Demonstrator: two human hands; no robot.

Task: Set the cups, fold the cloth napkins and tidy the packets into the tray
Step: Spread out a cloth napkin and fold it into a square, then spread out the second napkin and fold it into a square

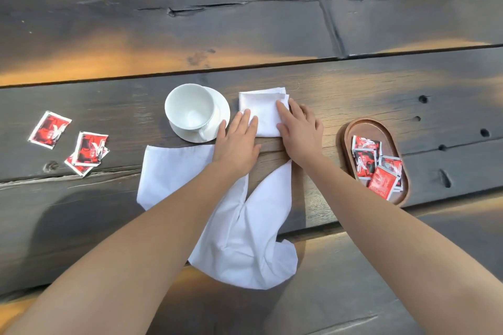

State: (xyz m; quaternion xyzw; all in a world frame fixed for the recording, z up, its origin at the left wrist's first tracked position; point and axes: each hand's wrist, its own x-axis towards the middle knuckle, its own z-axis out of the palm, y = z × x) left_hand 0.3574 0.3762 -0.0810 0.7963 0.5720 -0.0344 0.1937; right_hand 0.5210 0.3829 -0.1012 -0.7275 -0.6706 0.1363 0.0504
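Observation:
A folded white napkin (262, 106) lies as a small square on the dark wooden table (353, 90). My left hand (236, 141) presses flat on its near left edge, and my right hand (299, 133) presses flat on its right side. Left of the napkin stands a white cup (189, 107) on a white saucer (221, 109). A second white napkin (239, 226) lies unfolded and rumpled under my forearms. An oval brown tray (351, 128) at the right holds several red packets (378, 166). Three red packets lie loose at the left: one alone (49, 129), two overlapping (88, 151).
The table is made of wide dark planks with cracks, knots and holes (422, 99) near the tray. A long seam (245, 68) runs across behind the cup.

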